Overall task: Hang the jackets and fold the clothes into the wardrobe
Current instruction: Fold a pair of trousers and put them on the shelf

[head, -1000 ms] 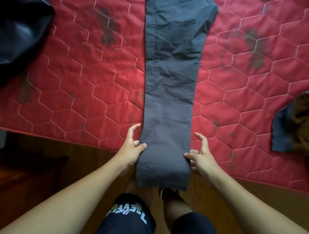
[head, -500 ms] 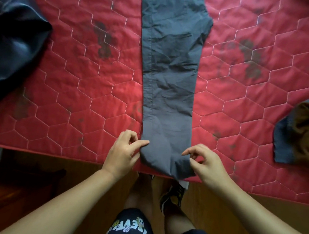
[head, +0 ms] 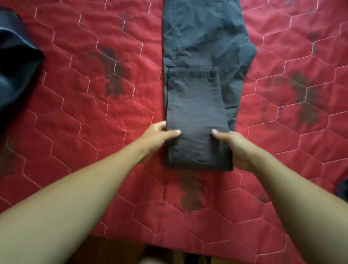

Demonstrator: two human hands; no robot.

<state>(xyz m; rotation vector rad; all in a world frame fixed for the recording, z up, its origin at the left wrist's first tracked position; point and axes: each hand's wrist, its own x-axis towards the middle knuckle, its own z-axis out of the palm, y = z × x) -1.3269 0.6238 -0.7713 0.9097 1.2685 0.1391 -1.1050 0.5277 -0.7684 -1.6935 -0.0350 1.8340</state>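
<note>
Pretty clearly a bedroom at home: a bed with a red quilted bedspread [head: 90, 108] stitched in hexagons, grey trousers [head: 198, 93] and a dark jacket [head: 10, 68] spread on it, wooden floor [head: 114, 255] below.

No text, label, brand or number could be read. The grey trousers [head: 197, 117] toward twelve o'clock showed none, though blur may have hidden small print.
</note>
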